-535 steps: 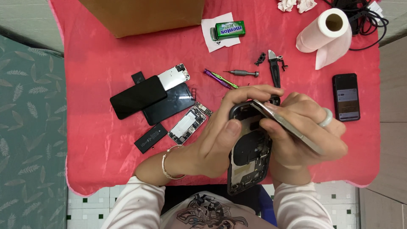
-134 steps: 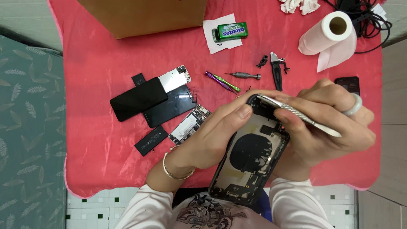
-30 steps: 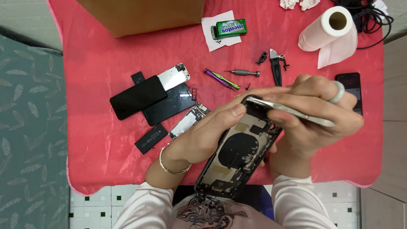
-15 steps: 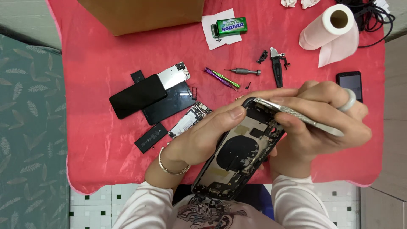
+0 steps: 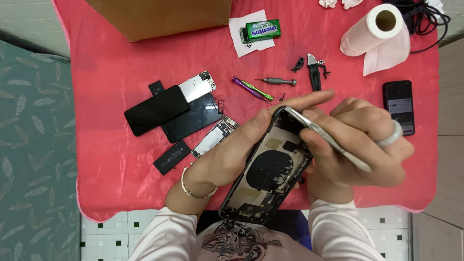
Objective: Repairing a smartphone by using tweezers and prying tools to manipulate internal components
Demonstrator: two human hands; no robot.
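Phone shell (image 5: 268, 174) gripped by left hand (image 5: 232, 154), held above tabletop (image 5: 121, 63) edge. Metal tool (image 5: 328, 140) pinched in right hand (image 5: 357, 145), tip at top corner (shallow angle advised, light pressure).

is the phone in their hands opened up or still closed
Opened up: the phone housing has no screen, its black round coil and inner parts bare, and a metal tool reaches its top edge.
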